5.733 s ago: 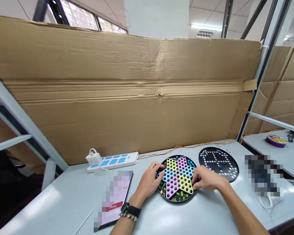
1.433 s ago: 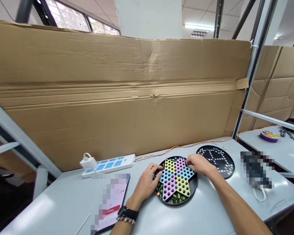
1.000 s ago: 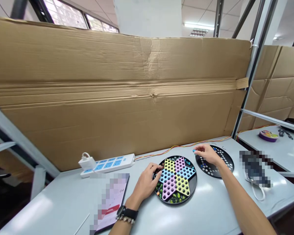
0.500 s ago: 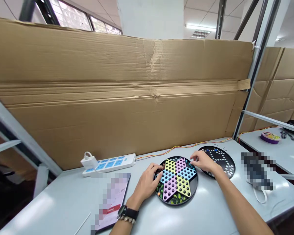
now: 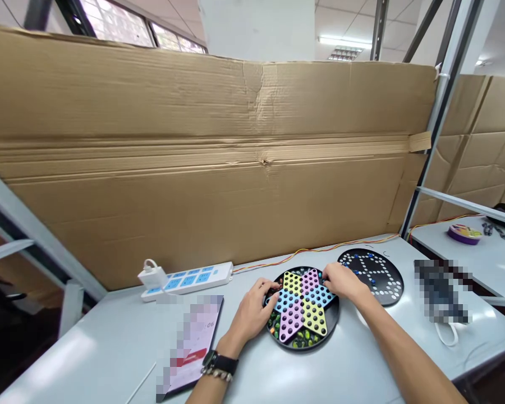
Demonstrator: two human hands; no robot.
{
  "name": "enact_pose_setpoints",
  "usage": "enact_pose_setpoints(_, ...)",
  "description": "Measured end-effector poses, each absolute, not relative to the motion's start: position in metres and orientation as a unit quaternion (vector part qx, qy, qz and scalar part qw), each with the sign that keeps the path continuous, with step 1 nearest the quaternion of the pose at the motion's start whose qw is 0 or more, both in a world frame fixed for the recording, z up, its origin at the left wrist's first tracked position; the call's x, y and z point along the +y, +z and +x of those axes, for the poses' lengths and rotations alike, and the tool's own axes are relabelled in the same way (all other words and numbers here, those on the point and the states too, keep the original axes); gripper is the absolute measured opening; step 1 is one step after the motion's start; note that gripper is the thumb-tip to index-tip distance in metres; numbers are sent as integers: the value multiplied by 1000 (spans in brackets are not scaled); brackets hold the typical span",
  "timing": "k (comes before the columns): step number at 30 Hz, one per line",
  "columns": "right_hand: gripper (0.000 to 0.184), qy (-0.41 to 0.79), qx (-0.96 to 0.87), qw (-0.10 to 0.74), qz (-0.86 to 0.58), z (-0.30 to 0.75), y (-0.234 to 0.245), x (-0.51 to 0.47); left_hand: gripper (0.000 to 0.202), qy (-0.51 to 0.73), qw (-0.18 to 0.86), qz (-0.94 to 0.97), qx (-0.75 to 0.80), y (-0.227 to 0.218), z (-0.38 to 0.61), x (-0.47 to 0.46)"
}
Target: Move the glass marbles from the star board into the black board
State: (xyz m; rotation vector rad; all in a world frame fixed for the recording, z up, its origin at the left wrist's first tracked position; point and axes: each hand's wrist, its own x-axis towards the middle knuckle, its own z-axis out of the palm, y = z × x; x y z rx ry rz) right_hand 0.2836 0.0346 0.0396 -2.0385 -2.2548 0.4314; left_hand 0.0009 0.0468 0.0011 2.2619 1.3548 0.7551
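Note:
A round black Chinese checkers board [image 5: 333, 317] lies on the table, with a star of yellow, pink and blue points full of holes. Green marbles [image 5: 305, 338] fill its front compartment, and darker ones sit around the left and back. My left hand [image 5: 255, 310] holds the board's left rim, thumb and bent fingers reaching over the edge beside the reddish marbles. At the back right rim, my right hand [image 5: 340, 280] has its fingers pinched together over the compartment with blue-green marbles. What lies between those fingertips is hidden.
Behind on the right lies a black disc [image 5: 393, 275] with white dots and a few blue pieces. A power strip [image 5: 210, 276] and a tablet [image 5: 197, 348] are on the left. A tall cardboard panel [image 5: 219, 219] closes off the back; a blurred dark item [image 5: 440, 292] lies right.
My right hand has moved slightly left and inward over the board's rim, its fingers closing down. More of the black disc's blue pieces show. My left hand stays in place.

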Motion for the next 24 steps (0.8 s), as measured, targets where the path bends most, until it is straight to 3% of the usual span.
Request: enact_pose_setpoints(24,14,145,-757,8,-637,295,44,33,29,276,200,814,470,2,3,45)
